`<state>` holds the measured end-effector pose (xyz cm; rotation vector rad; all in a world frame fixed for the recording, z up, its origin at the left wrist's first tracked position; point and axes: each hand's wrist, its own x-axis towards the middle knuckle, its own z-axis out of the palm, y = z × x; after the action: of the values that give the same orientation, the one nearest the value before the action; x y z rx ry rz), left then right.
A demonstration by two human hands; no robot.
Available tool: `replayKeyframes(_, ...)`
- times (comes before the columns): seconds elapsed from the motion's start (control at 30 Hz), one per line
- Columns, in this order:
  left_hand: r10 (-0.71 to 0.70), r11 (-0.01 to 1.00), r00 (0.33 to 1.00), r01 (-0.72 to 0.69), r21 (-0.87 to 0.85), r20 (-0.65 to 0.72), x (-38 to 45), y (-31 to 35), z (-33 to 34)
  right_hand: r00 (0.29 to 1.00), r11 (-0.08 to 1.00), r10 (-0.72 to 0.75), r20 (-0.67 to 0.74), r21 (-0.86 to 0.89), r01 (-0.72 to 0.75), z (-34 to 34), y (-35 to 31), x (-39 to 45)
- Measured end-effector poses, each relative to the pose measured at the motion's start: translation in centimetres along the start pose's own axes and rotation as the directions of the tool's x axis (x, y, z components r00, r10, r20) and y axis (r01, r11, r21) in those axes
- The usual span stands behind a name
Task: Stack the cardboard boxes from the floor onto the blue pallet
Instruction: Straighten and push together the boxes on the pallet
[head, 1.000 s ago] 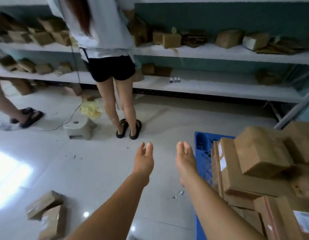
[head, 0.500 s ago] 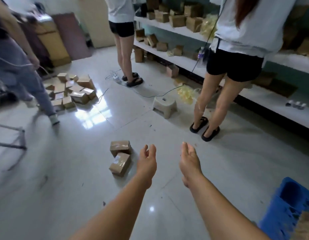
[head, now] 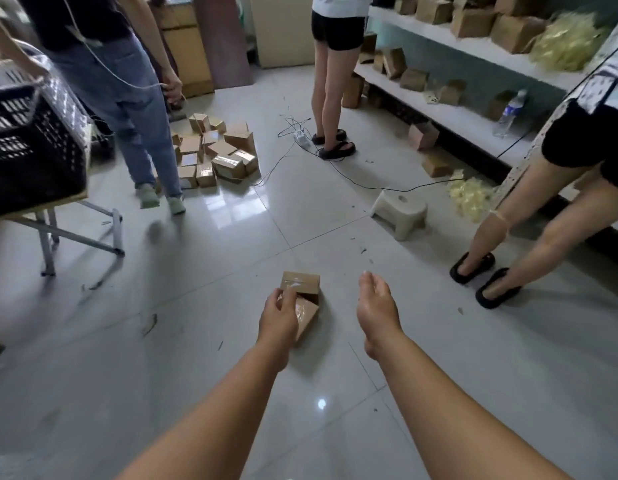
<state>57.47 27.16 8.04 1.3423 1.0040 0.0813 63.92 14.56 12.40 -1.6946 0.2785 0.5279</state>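
- Head view looks down at a glossy grey tiled floor [head: 231,341], with both bare forearms stretched out ahead.
- Two small brown cardboard boxes with clear tape [head: 302,292] lie on the floor straight ahead, touching each other, the nearer one tilted against the farther.
- Left hand [head: 279,317] is over the nearer box, fingers curled at its top edge; whether its grip has closed on the box I cannot tell.
- Right hand [head: 376,306] hangs just beside the boxes on their right, fingers straight and together, grip released, touching nothing.
- A heap of similar small cardboard boxes [head: 217,154] sits farther back on the floor, beside a person in blue jeans [head: 134,109].
- A low beige plastic stool [head: 399,213] stands right of centre, with a black cable [head: 352,180] running past it.
- White wall shelves [head: 473,46] on the right carry more brown boxes; two people in black shorts stand by them.
- A black plastic crate [head: 30,143] sits on a folding stand at far left.
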Motion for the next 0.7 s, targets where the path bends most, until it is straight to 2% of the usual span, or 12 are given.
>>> replayKeyframes(0.33, -0.079, 0.997, 0.993, 0.079, -0.01, -0.087, 10.4, 2.0, -2.0, 0.998, 0.997, 0.059, 0.033, -0.047, -0.058, 6.4, -1.1, 9.7)
replayKeyframes(0.7, -0.224, 0.968, 0.957, 0.241, 0.074, -0.185, 25.4, 3.1, 0.8, 0.965, 0.967, 0.247, 0.083, -0.086, -0.24, 11.6, -1.4, 26.4)
